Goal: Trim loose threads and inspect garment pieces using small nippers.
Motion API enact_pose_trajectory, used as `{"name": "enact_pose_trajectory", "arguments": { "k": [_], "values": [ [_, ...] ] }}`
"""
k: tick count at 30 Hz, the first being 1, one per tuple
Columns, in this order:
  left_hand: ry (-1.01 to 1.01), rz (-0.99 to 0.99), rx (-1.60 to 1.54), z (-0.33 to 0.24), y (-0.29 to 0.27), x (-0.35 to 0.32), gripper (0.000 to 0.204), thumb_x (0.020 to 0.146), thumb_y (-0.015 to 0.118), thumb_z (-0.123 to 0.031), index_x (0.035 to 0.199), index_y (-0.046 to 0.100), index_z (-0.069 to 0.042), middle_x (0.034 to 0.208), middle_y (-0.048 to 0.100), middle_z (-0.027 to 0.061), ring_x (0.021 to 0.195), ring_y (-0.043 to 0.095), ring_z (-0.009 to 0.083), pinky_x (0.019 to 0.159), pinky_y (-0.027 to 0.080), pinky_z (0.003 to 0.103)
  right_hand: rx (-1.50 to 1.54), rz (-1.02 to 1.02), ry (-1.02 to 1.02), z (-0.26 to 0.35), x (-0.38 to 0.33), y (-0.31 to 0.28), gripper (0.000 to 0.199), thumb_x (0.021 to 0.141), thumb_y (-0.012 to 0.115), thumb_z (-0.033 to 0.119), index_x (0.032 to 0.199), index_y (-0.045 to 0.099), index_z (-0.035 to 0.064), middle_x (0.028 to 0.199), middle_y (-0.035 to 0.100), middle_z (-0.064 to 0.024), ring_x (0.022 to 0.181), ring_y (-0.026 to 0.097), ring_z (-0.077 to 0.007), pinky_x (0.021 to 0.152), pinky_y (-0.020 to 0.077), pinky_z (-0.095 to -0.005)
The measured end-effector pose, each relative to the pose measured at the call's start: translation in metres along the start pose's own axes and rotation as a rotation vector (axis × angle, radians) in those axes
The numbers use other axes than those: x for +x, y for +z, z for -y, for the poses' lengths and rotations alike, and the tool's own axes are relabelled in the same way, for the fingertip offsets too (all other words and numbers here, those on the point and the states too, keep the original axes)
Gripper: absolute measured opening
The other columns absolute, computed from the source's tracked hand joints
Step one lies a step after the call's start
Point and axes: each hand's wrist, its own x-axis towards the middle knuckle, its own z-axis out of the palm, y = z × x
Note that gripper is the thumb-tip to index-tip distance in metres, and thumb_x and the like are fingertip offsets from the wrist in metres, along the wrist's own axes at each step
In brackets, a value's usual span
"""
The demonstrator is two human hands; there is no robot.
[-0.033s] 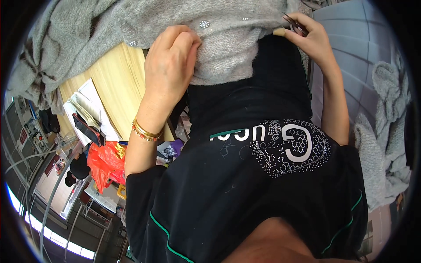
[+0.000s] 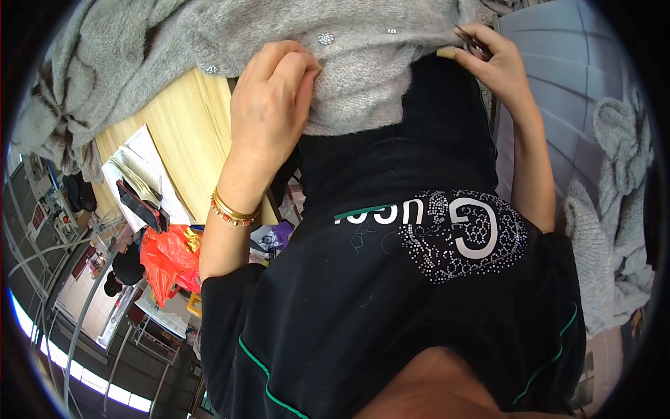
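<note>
A light grey fuzzy knitted garment (image 2: 363, 91) with sparkling round buttons (image 2: 326, 39) lies across my lap and the table edge. My left hand (image 2: 273, 94) is closed on the knit beside one of the buttons, its fingers pinching the fabric; gold bracelets circle that wrist. At the garment's right edge, my right hand (image 2: 497, 63) holds small dark metal thread snips (image 2: 476, 47), their pointed end toward the knit. A tan cover (image 2: 445, 52) sits on the right thumb's tip. Part of the snips is hidden by the fingers.
A pale wooden table (image 2: 185, 126) stands at left, with papers and a dark phone (image 2: 142, 206) on it. Below hangs a red plastic bag (image 2: 167, 255). More grey knitwear (image 2: 618, 209) is piled at right, by a grey-blue surface (image 2: 558, 84). Another person (image 2: 125, 265) is far left.
My right hand has shifted very slightly right with the snips. My left hand stays in the same place on the knit.
</note>
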Motion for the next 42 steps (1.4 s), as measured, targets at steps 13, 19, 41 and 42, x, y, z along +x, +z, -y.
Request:
{"name": "enact_pose_trajectory", "arguments": {
  "k": [13,19,41,42],
  "values": [
    [0.162,-0.067,0.030,-0.023,0.007,0.028,0.016,0.078,0.080,-0.017,0.082,0.066,-0.009,0.099,0.067,0.0031,0.091,0.063,0.0229,0.077,0.045,0.035,-0.083,-0.280,-0.322,-0.015,-0.036,0.025,0.021,0.076,0.075,-0.006,0.094,0.067,0.0033,0.082,0.061,-0.0012,0.064,0.050,-0.0088,0.059,0.0422,-0.0218],
    [0.220,-0.063,0.041,-0.036,0.029,0.043,0.023,0.078,0.079,-0.029,0.079,0.066,-0.011,0.086,0.064,0.0024,0.082,0.058,0.0226,0.072,0.042,0.035,-0.082,-0.358,-0.407,-0.013,-0.041,0.025,0.021,0.075,0.077,-0.004,0.092,0.067,0.0035,0.077,0.060,-0.0019,0.061,0.050,-0.0091,0.056,0.0419,-0.0222],
    [0.021,0.050,0.012,-0.043,0.036,0.038,0.010,0.081,0.076,-0.020,0.082,0.072,-0.011,0.083,0.059,0.0008,0.084,0.055,0.0226,0.074,0.040,0.037,-0.013,-0.295,-0.343,-0.012,-0.049,0.015,0.023,0.075,0.077,-0.005,0.095,0.068,0.0031,0.076,0.058,0.0006,0.064,0.049,-0.0062,0.058,0.0402,-0.0196],
    [0.012,0.067,-0.039,-0.044,0.033,0.038,0.011,0.082,0.075,-0.019,0.082,0.071,-0.009,0.084,0.059,0.0022,0.084,0.055,0.0238,0.074,0.042,0.037,0.019,-0.253,-0.276,-0.012,-0.050,0.014,0.026,0.076,0.077,-0.005,0.099,0.068,0.0035,0.080,0.058,0.0011,0.067,0.048,-0.0052,0.061,0.0405,-0.0189]
  ]
}}
